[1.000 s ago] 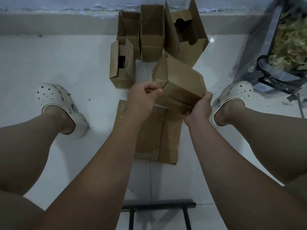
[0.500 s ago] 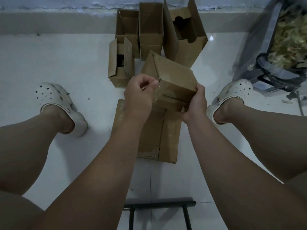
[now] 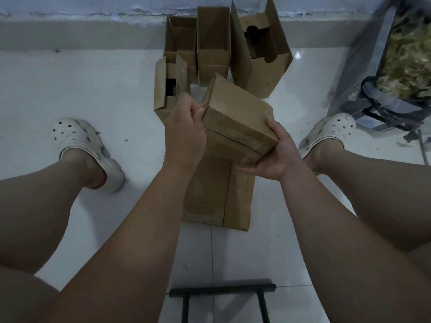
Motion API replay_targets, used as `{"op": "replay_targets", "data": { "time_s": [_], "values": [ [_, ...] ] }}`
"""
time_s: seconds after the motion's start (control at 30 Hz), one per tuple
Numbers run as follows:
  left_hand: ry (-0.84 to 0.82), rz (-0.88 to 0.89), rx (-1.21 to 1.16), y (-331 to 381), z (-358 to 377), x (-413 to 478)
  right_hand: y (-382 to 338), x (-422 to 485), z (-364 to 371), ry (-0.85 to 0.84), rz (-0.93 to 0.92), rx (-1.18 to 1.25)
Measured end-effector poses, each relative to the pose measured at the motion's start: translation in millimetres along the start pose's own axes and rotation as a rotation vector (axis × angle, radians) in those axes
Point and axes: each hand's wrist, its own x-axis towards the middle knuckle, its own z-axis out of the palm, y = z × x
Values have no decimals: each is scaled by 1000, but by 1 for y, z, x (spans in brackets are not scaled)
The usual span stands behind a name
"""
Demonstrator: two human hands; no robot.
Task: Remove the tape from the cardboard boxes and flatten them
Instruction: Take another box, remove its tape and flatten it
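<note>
I hold a small closed cardboard box [image 3: 235,113] in the air above the floor. My right hand [image 3: 275,150] grips its near right corner from below. My left hand [image 3: 184,129] is at the box's left edge, with thumb and fingertips pinched on the tape at the seam. Clear tape runs along the box's near face. A flattened cardboard box [image 3: 219,192] lies on the tiles under my hands. Several open boxes [image 3: 212,45] stand upright near the wall, and a smaller one [image 3: 168,89] stands in front of them.
My two feet in white clogs [image 3: 84,150] rest on the white tiled floor on either side. A clear bag with shredded filling [image 3: 405,61] sits at the right. A dark metal stool bar [image 3: 221,290] is at the bottom. A low wall ledge [image 3: 81,33] runs along the back.
The box has turned in my hands and its flaps now look closed. My right hand shifted under the near right corner. My left hand moved up to the box's left edge.
</note>
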Motion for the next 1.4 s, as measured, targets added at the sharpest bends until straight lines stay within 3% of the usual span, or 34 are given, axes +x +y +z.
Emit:
{"op": "replay_targets", "data": {
  "time_s": [0.23,0.53,0.73,0.93,1.1,1.27,1.4],
  "values": [
    [49,57,138,-7,5,-10,3,4,7,137,20,9],
    [-199,118,170,-16,-1,-4,12,9,4,267,85,85],
    [-413,-280,-179,-23,-11,12,15,8,-6,272,144,121],
    [-457,-448,-360,-27,-19,20,25,5,-7,147,219,150],
    [-395,-430,-363,-25,-18,19,25,3,-4,140,209,157],
    [-212,-219,-4,-17,-7,10,18,3,4,151,176,167],
    [-56,-37,2,0,-5,4,10,4,6,126,148,201]
  ]
}}
